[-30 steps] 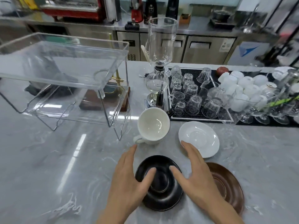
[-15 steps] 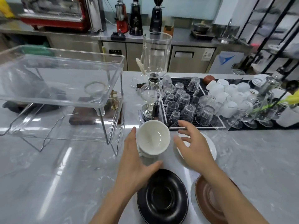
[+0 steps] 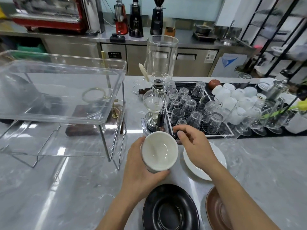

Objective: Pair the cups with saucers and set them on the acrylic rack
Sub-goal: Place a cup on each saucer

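My left hand [image 3: 141, 170] is wrapped around a white cup [image 3: 159, 150], which tilts its mouth toward me just above the grey counter. My right hand [image 3: 196, 145] hovers over a white saucer [image 3: 217, 156] to the right of the cup. Its thumb and forefinger curl at a small dark piece [image 3: 175, 135] by the cup's far rim; I cannot tell whether they grip it. A black saucer [image 3: 169, 211] lies nearest me, with a brown saucer [image 3: 217, 213] to its right. The two-tier acrylic rack [image 3: 66, 90] stands at the left with nothing on its shelves.
A glass siphon brewer [image 3: 157, 90] stands right behind the cup. A black mat [image 3: 187, 85] with several upturned glasses lies behind my right hand, with white cups [image 3: 232, 97] and stemmed glasses [image 3: 265, 125] further right. A wooden base [image 3: 93, 128] sits behind the rack.
Both hands left the black saucer and moved forward. My left hand closed around the white cup and tipped it up; my right hand moved over the white saucer.
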`<state>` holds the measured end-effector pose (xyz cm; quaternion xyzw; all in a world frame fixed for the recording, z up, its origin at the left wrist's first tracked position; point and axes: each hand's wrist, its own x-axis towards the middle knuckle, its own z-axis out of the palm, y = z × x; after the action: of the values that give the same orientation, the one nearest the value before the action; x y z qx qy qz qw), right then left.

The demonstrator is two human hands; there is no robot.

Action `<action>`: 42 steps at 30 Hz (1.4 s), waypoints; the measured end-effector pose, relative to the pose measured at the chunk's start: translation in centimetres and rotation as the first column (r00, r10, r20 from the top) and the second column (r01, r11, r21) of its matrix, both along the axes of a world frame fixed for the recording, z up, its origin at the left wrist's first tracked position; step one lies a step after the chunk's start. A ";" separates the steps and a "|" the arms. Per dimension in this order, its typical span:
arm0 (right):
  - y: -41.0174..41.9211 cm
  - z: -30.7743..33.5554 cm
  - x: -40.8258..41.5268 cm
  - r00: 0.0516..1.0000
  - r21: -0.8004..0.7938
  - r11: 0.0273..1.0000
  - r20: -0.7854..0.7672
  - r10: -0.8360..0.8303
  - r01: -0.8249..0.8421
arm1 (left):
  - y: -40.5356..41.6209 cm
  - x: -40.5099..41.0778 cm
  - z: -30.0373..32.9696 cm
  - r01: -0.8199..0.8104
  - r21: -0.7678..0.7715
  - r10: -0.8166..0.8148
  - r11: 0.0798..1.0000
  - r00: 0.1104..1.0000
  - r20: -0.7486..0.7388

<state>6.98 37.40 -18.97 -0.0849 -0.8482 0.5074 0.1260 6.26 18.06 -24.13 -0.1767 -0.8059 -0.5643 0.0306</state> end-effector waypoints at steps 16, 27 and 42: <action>-0.3 0.0 0.0 0.998 -0.108 0.992 -0.015 0.064 -0.065 | -0.1 -0.8 -2.1 -0.029 0.078 0.021 0.997 0.995 0.101; -0.6 1.4 0.4 0.993 -0.140 0.986 -0.083 0.083 -0.094 | -1.3 -0.3 0.3 0.033 0.156 -0.035 0.987 0.999 0.012; -0.1 3.9 3.5 0.981 -0.179 0.967 -0.104 0.162 -0.179 | -1.8 1.3 2.4 0.111 0.262 -0.103 0.959 0.994 -0.044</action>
<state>10.46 37.28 -15.09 -0.0007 -0.7942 0.5974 0.1109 7.57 16.28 -21.74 -0.2227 -0.7123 -0.6646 0.0353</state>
